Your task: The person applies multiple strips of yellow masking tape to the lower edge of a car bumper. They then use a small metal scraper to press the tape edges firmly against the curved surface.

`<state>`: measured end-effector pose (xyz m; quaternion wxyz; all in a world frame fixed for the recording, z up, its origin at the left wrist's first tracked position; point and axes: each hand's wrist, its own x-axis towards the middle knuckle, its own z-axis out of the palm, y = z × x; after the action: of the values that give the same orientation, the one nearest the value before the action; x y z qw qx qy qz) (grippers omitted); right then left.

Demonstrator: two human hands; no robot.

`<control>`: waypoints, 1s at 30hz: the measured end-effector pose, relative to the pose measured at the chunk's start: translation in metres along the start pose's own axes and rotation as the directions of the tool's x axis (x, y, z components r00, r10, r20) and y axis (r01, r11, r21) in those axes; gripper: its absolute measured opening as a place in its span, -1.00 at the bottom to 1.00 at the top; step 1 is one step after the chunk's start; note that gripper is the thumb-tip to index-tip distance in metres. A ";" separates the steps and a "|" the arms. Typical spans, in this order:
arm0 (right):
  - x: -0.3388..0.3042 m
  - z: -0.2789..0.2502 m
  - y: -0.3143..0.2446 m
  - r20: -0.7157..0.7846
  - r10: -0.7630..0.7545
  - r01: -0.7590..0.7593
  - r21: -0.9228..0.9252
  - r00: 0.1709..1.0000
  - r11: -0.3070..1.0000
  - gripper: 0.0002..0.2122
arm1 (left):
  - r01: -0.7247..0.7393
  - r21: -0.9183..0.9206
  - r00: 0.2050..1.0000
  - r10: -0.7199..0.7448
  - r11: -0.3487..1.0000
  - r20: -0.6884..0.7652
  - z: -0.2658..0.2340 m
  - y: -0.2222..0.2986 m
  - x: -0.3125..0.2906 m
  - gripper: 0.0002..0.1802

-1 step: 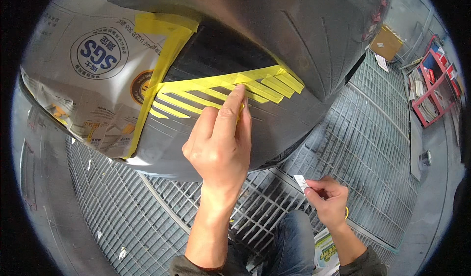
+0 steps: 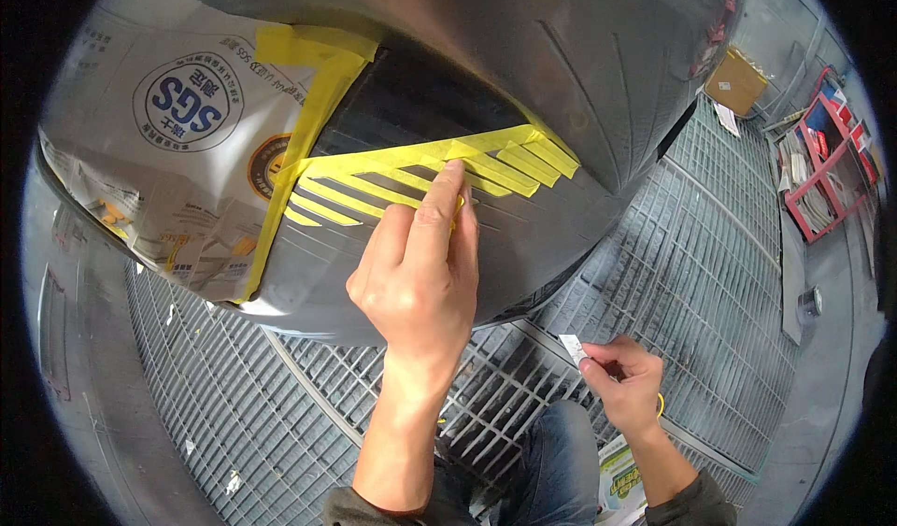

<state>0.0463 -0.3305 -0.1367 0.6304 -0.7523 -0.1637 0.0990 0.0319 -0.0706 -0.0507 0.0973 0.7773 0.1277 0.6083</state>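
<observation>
My left hand (image 2: pixel 416 255) is at a dark grey curved vehicle panel (image 2: pixel 505 255), its index fingertip pressed on the yellow masking tape (image 2: pixel 383 160). Its other fingers are curled, and a sliver of yellow tape shows between index finger and thumb. Several slanting tape strips run down from one long band, with narrow bare gaps between them. Lower right, apart from the panel, my right hand (image 2: pixel 628 381) pinches a small white rectangular piece (image 2: pixel 573 348) between thumb and fingers. A thin yellow curved edge (image 2: pixel 661 405) shows behind that wrist; what it belongs to is hidden.
Printed masking paper (image 2: pixel 121 78), edged with yellow tape, covers the panel's left part. Metal floor grating (image 2: pixel 654 274) lies below, with white scraps on it. A red rack (image 2: pixel 822 171) of papers and a cardboard box (image 2: pixel 736 82) stand at the right. A printed package (image 2: pixel 621 479) lies by my knee.
</observation>
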 end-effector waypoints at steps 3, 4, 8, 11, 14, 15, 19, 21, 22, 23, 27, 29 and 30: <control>-0.002 -0.003 0.007 0.008 -0.019 0.019 -0.023 1.000 1.000 -0.81 | 0.002 0.041 1.000 -0.002 0.999 -0.009 0.003 0.003 -0.001 -0.61; -0.003 -0.004 0.009 0.012 -0.024 0.024 -0.029 1.000 0.999 -0.81 | 0.019 0.044 1.000 -0.019 0.999 0.004 0.003 0.004 -0.001 -0.62; -0.008 -0.006 0.012 0.018 0.011 -0.010 -0.041 1.000 0.999 -0.82 | 0.054 -0.019 0.998 -0.054 0.998 -0.012 0.007 0.006 0.000 -0.67; -0.011 -0.007 0.013 0.009 0.042 -0.041 -0.039 0.999 0.998 -0.82 | 0.104 -0.068 0.995 -0.104 0.992 0.008 0.008 0.012 0.002 -0.71; -0.013 -0.012 0.019 -0.007 0.048 -0.048 -0.089 0.999 0.995 -0.82 | 0.100 -0.111 0.994 -0.095 0.989 0.049 0.013 0.018 -0.003 -0.74; -0.014 -0.014 0.020 -0.011 0.045 -0.046 -0.098 0.999 0.994 -0.82 | 0.084 -0.128 0.995 -0.077 0.988 0.060 0.016 0.020 -0.006 -0.74; -0.016 -0.023 0.027 -0.028 0.049 -0.053 -0.126 0.998 0.991 -0.82 | 0.095 -0.103 0.995 -0.092 0.990 0.031 0.007 0.022 -0.005 -0.80; -0.017 -0.022 0.029 -0.034 0.072 -0.074 -0.082 0.997 0.994 -0.82 | 0.109 -0.091 0.992 -0.103 0.990 0.074 0.003 0.024 -0.003 -0.78; -0.017 -0.022 0.029 -0.038 0.083 -0.085 -0.060 0.996 0.995 -0.82 | 0.087 -0.102 0.992 -0.078 0.991 0.098 0.004 0.025 -0.005 -0.77; -0.018 -0.020 0.029 -0.030 0.090 -0.091 -0.046 0.995 0.995 -0.82 | 0.061 -0.101 0.992 -0.049 0.993 0.119 0.004 0.024 -0.006 -0.76; -0.025 -0.012 0.029 -0.019 0.129 -0.129 -0.002 0.992 0.992 -0.84 | 0.006 -0.061 0.972 0.008 0.998 0.236 0.011 0.026 -0.009 -0.73; -0.027 -0.010 0.030 -0.023 0.126 -0.126 0.025 0.992 0.992 -0.83 | -0.035 -0.039 0.971 0.043 0.999 0.235 0.017 0.025 -0.009 -0.71; -0.029 -0.011 0.033 -0.025 0.134 -0.133 0.017 0.991 0.991 -0.83 | -0.059 -0.026 0.973 0.063 0.998 0.222 0.020 0.024 -0.007 -0.70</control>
<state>0.0276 -0.3560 -0.1692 0.6303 -0.7579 -0.1040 0.1323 0.0511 -0.0959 -0.0546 0.0996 0.8432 0.0862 0.5212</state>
